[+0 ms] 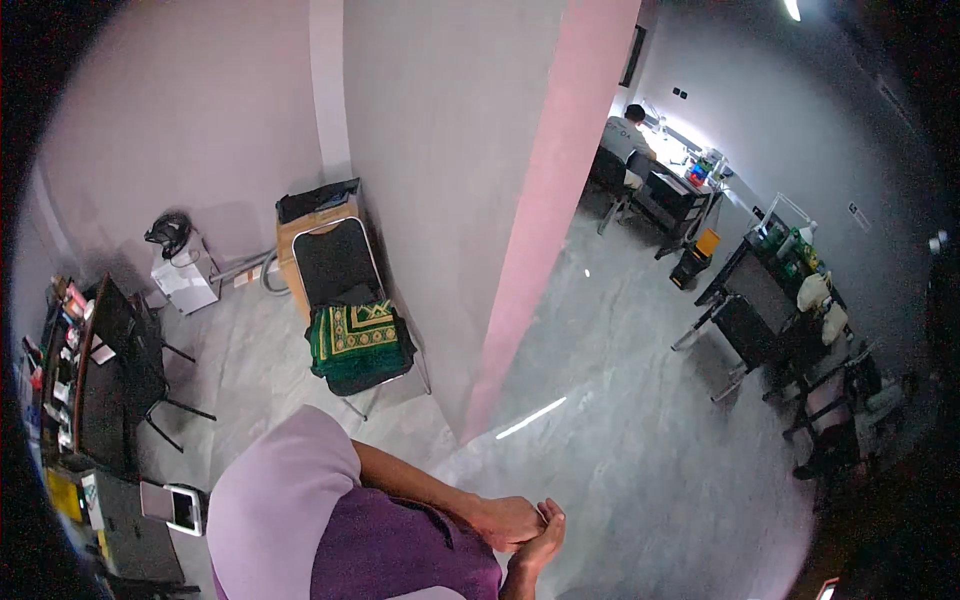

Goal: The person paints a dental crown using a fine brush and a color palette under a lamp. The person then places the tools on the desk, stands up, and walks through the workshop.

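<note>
My left hand point(508, 523) and my right hand point(542, 541) meet in front of my purple top with pale sleeves point(275, 495). The left one is closed, its fingertips tucked out of sight against the right palm. My right hand curls closed around the left hand's fingers. Whether anything small is between them cannot be made out. Nearest beyond them is the grey floor point(640, 450). A chair point(338, 262) with a folded green and gold patterned cloth point(355, 338) on its seat stands farther off to the left, out of reach.
A wall corner with a pink edge point(535, 170) juts out ahead. A cluttered desk point(105, 370) is at the left, with a white box point(185, 275) beyond. Tables and chairs point(745, 325) line the right wall; a person point(627, 135) sits at a lit far desk.
</note>
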`<state>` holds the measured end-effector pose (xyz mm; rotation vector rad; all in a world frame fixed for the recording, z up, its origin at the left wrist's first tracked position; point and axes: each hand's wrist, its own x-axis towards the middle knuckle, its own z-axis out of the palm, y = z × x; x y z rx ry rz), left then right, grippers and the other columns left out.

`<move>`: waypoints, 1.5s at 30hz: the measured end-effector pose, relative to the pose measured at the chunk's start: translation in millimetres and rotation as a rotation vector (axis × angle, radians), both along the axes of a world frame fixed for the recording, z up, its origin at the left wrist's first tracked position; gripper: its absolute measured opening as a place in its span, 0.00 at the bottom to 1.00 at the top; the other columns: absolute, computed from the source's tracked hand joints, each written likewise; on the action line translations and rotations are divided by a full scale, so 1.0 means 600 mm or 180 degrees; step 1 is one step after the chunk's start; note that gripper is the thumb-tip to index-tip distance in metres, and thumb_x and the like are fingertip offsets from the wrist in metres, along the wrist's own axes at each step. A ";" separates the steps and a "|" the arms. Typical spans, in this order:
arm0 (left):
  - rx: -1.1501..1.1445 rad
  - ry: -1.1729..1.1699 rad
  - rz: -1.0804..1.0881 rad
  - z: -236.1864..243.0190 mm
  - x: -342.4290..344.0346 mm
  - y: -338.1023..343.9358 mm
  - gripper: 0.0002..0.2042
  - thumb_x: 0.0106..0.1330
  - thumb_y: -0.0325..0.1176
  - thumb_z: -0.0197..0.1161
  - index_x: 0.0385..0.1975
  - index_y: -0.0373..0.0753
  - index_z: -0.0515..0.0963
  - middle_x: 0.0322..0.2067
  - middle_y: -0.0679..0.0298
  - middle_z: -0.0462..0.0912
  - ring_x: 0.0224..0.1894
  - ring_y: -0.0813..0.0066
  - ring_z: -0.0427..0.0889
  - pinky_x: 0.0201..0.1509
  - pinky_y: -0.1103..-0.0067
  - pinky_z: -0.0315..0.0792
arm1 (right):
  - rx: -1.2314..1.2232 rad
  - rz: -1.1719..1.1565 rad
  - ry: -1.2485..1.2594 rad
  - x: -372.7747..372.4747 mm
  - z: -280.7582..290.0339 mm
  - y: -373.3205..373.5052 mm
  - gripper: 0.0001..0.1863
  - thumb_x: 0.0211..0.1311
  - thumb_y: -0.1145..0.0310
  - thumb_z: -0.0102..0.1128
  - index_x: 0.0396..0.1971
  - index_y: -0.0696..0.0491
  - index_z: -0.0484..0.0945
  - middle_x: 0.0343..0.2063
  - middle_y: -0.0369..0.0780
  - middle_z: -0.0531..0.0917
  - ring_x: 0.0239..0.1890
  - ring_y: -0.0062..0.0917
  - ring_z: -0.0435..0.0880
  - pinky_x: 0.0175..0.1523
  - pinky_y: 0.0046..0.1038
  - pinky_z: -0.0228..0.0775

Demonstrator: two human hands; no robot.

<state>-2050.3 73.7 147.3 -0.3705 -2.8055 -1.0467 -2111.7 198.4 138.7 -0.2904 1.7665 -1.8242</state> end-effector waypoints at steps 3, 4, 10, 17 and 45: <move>-0.0058 -0.0194 -0.0164 0.008 -0.006 0.010 0.12 0.54 0.35 0.67 0.29 0.31 0.78 0.26 0.46 0.83 0.34 0.40 0.84 0.38 0.52 0.75 | 0.0109 -0.0149 0.0100 -0.014 -0.005 0.017 0.33 0.84 0.49 0.38 0.62 0.66 0.76 0.58 0.53 0.80 0.58 0.43 0.82 0.64 0.44 0.73; -0.0137 -0.0201 -0.0239 0.010 -0.006 0.012 0.12 0.57 0.36 0.66 0.29 0.31 0.78 0.25 0.46 0.82 0.34 0.39 0.84 0.37 0.52 0.74 | 0.0180 -0.0097 0.0181 -0.020 -0.008 0.021 0.32 0.84 0.48 0.39 0.62 0.65 0.76 0.57 0.52 0.80 0.57 0.43 0.82 0.63 0.45 0.73; 0.1245 -0.0306 -0.0299 0.022 -0.018 -0.010 0.12 0.69 0.36 0.61 0.29 0.32 0.76 0.23 0.46 0.79 0.29 0.42 0.80 0.34 0.56 0.68 | 0.0259 -0.0370 0.0014 -0.074 -0.044 0.019 0.29 0.84 0.46 0.42 0.62 0.58 0.74 0.53 0.48 0.81 0.53 0.39 0.82 0.59 0.45 0.75; 0.1224 -0.0374 0.0009 0.010 -0.055 -0.158 0.12 0.69 0.35 0.61 0.28 0.32 0.77 0.23 0.45 0.77 0.26 0.45 0.77 0.33 0.57 0.67 | -0.0084 -0.0289 -0.0520 -0.119 -0.083 -0.040 0.22 0.82 0.52 0.51 0.59 0.56 0.75 0.48 0.43 0.81 0.47 0.31 0.82 0.55 0.39 0.77; -0.0439 -0.2096 0.1832 -0.090 -0.666 -0.653 0.21 0.75 0.44 0.59 0.61 0.37 0.79 0.46 0.43 0.87 0.53 0.39 0.85 0.56 0.50 0.77 | -0.0211 0.0890 -0.0164 -0.958 -0.062 -0.493 0.07 0.73 0.73 0.63 0.43 0.61 0.82 0.35 0.41 0.86 0.36 0.23 0.84 0.43 0.26 0.79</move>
